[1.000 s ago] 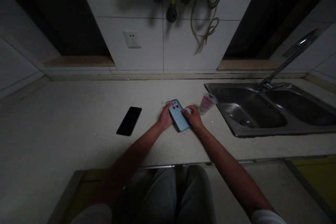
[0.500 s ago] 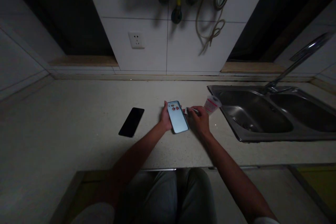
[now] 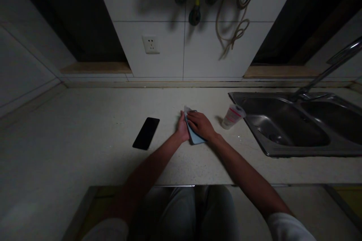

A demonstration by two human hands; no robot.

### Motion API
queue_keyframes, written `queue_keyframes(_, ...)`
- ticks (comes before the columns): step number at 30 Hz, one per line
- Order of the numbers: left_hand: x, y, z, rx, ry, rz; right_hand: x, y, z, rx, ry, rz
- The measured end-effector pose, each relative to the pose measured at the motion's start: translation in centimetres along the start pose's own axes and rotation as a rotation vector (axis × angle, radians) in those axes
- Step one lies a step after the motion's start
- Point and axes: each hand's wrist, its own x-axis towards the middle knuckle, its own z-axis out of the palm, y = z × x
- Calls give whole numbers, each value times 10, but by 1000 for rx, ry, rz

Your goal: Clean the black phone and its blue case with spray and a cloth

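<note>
A light blue phone case (image 3: 195,137) lies in my left hand (image 3: 183,127), whose fingers curl round its left side. Flat over the upper part of the case is my right hand (image 3: 200,123), pressing a white tissue (image 3: 186,109) against it. Only the tissue's edge shows past my fingertips. The camera cutouts of the case are hidden under that hand. To the left, a black phone (image 3: 146,133) rests on the counter with its dark screen up.
A clear plastic cup (image 3: 232,116) with red print stands right of my hands, by the rim of the steel double sink (image 3: 261,148). A faucet (image 3: 325,69) arches over the sink. The pale counter (image 3: 107,128) meets a tiled wall with a socket (image 3: 151,44).
My right hand has moved left from beside the phone case onto its back, bringing the tissue over the top end. The view has shifted slightly, and the cup now shows whole.
</note>
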Motion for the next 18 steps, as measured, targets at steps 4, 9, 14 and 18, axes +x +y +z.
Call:
queue_keyframes(4,-1,-1,1,3,-36,-19,-9,-1,-2,-18,-5,-44)
queue_keyframes(9,0,2,-2,16,-107,-80,-17,-15,-12,29,-87,-178)
queue_keyframes(14,0,9,-5,-1,-50,-10,-33,-36,-22,81,-146,-276)
queue_keyframes(18,-1,9,-3,-1,-82,-19,-54,-48,-30,106,-170,-266)
